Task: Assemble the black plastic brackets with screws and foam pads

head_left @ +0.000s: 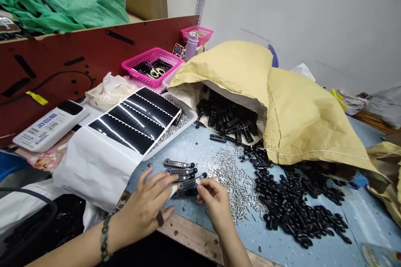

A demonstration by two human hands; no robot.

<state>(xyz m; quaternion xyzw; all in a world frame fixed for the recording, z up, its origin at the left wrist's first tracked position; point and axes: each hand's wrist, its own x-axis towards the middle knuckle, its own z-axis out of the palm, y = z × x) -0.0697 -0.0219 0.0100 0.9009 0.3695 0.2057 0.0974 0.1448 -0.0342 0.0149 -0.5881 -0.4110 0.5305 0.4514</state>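
Several black bar-shaped parts (pixel 179 163) lie in a row on the blue tabletop near its front edge. My left hand (pixel 148 204) rests over the left ends of the lower ones, fingers spread, with a bead bracelet at the wrist. At their right ends is my right hand (pixel 214 200), thumb and forefinger pinched together by the lowest bars; what they hold is too small to name. Beside it spreads a pile of small silver screws and nuts (pixel 233 183). Farther right lies a heap of black plastic parts (pixel 300 208).
Two yellow paper sacks (pixel 232 62) stand behind the heaps, one spilling black parts. A sheet of black stickers (pixel 138 119) lies over a white tray (pixel 188 127) of metal pieces. A pink basket (pixel 134 71) holds scissors. A white device (pixel 50 127) is at left.
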